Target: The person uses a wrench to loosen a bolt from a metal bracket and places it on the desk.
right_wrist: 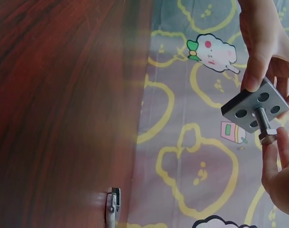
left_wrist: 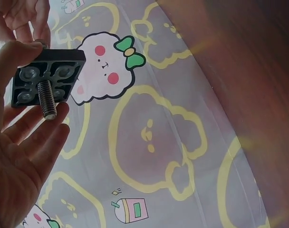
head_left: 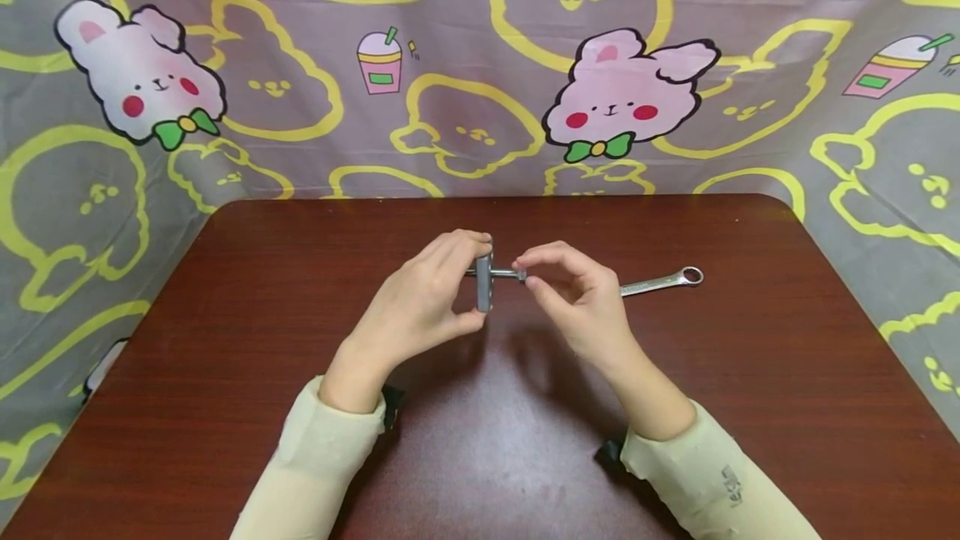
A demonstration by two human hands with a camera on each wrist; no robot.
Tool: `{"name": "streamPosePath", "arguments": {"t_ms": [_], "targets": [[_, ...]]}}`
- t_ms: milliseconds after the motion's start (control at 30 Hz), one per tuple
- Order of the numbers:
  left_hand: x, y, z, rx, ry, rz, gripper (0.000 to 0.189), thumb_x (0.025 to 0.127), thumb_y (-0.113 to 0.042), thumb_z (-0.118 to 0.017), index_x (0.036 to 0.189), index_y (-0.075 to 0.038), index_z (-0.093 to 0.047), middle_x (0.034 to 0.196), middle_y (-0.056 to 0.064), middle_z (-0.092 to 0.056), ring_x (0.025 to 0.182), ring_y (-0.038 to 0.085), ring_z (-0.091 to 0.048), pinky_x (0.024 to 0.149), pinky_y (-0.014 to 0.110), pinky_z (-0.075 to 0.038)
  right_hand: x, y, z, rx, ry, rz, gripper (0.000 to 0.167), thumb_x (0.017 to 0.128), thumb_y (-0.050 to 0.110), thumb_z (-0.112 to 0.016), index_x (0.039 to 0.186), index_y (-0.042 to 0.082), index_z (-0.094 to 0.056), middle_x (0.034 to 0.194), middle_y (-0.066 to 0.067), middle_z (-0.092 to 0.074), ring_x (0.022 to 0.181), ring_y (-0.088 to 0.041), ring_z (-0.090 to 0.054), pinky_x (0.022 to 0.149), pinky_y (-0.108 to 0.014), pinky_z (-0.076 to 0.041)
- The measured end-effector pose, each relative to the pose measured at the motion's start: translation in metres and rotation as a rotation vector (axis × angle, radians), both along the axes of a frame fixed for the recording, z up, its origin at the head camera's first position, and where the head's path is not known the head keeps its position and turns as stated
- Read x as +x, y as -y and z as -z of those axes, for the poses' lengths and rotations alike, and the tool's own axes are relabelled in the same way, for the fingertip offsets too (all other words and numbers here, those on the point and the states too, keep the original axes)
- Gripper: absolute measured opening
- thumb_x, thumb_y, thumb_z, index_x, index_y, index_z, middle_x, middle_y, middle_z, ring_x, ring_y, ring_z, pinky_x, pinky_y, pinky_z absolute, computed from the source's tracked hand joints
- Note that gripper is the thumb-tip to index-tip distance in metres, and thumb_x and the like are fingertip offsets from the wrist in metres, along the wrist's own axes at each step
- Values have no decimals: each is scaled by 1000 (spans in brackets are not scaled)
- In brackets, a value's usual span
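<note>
My left hand (head_left: pixel 423 298) grips a square grey plate (head_left: pixel 484 286) by its opposite edges, thumb below and fingers on top, holding it upright above the table. A threaded bolt (right_wrist: pixel 262 118) runs through the plate's middle, among several round holes. On the plate's ribbed dark back, the bolt's threaded end (left_wrist: pixel 46 99) sticks out in the left wrist view. The thumb and fingers of my right hand (head_left: pixel 588 298) pinch the bolt's hex head (head_left: pixel 521 275), which stands off from the plate with a length of shank showing between them.
A silver wrench (head_left: pixel 656 283) lies on the dark red-brown table (head_left: pixel 300 227) to the right, partly hidden behind my right hand; its ring end points right. A patterned cloth (head_left: pixel 465 32) with cartoon faces hangs behind and beside the table.
</note>
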State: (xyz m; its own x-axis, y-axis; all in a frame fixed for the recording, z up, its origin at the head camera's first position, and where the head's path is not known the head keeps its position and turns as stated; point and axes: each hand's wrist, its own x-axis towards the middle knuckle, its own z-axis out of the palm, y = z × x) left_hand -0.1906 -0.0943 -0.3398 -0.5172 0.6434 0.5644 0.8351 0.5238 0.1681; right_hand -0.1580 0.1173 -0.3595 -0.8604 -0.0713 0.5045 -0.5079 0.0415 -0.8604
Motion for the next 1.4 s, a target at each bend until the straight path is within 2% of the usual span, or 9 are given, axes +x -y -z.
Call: {"name": "streamPosePath", "arguments": {"t_ms": [200, 300, 400, 567, 700, 833, 1033, 1200, 1400], "targets": [[0, 1, 1, 5, -3, -16, 60, 66, -10, -83, 118, -2, -54, 130, 10, -60, 119, 21, -59, 96, 31, -52, -6, -5, 0, 120, 189, 81, 22, 90, 2, -67, 112, -2, -68, 108, -13, -71, 94, -4, -65, 79, -17, -55], [0, 1, 3, 8, -10, -25, 59, 67, -9, -83, 118, -2, -54, 131, 11, -60, 120, 22, -58, 95, 31, -53, -10, -7, 4, 198, 286, 63, 22, 93, 8, -66, 112, -1, -69, 104, -20, -72, 87, -1, -66, 77, -19, -55], [0, 1, 5, 16, -26, -30, 59, 67, -8, -83, 118, -1, -54, 132, 12, -60, 123, 22, -57, 94, 30, -54, -13, -6, 6, 221, 328, 30, 22, 96, 11, -62, 109, -4, -69, 93, -22, -72, 78, -3, -68, 75, -23, -57], [-6, -1, 8, 31, -66, -34, 60, 66, -6, -84, 118, -1, -55, 133, 12, -60, 126, 24, -56, 96, 31, -53, -24, -2, 4, 258, 354, 55, 30, 100, 24, -56, 96, -2, -70, 79, -16, -73, 67, -10, -65, 65, -24, -54], [-12, -2, 11, 31, -63, -49, 58, 68, -6, -83, 118, 0, -55, 134, 13, -60, 127, 24, -55, 98, 32, -53, -33, -1, 4, 239, 374, 54, 32, 100, 25, -57, 92, -2, -69, 72, -11, -70, 66, -19, -66, 63, -28, -56], [-16, 0, 11, 24, -46, -66, 60, 67, -7, -84, 119, 0, -56, 134, 13, -60, 127, 25, -55, 99, 32, -52, -39, 0, 5, 200, 361, 4, 25, 99, 18, -59, 102, -5, -69, 73, -8, -69, 70, -21, -68, 69, -28, -59], [-16, 4, 9, 39, -13, -66, 63, 65, -10, -85, 120, 0, -56, 131, 12, -61, 125, 25, -56, 101, 35, -51, -39, 1, 8, 171, 272, -66, 25, 94, 3, -62, 117, -6, -64, 90, -17, -69, 80, -11, -68, 75, -24, -58], [-15, 7, 9, 32, 44, -72, 64, 65, -14, -82, 121, -3, -53, 122, 9, -61, 113, 21, -58, 93, 33, -53, -35, 3, 10, 228, 184, -38, 23, 89, -3, -65, 112, -1, -66, 98, -20, -69, 80, -8, -62, 71, -21, -52], [-13, 10, 9, 32, 91, -90, 65, 64, -18, -82, 121, -4, -51, 111, 6, -60, 100, 19, -59, 85, 33, -53, -33, 6, 11, 186, 89, -73, 20, 86, -12, -60, 103, -5, -68, 104, -22, -69, 88, -12, -67, 80, -21, -55]]}}
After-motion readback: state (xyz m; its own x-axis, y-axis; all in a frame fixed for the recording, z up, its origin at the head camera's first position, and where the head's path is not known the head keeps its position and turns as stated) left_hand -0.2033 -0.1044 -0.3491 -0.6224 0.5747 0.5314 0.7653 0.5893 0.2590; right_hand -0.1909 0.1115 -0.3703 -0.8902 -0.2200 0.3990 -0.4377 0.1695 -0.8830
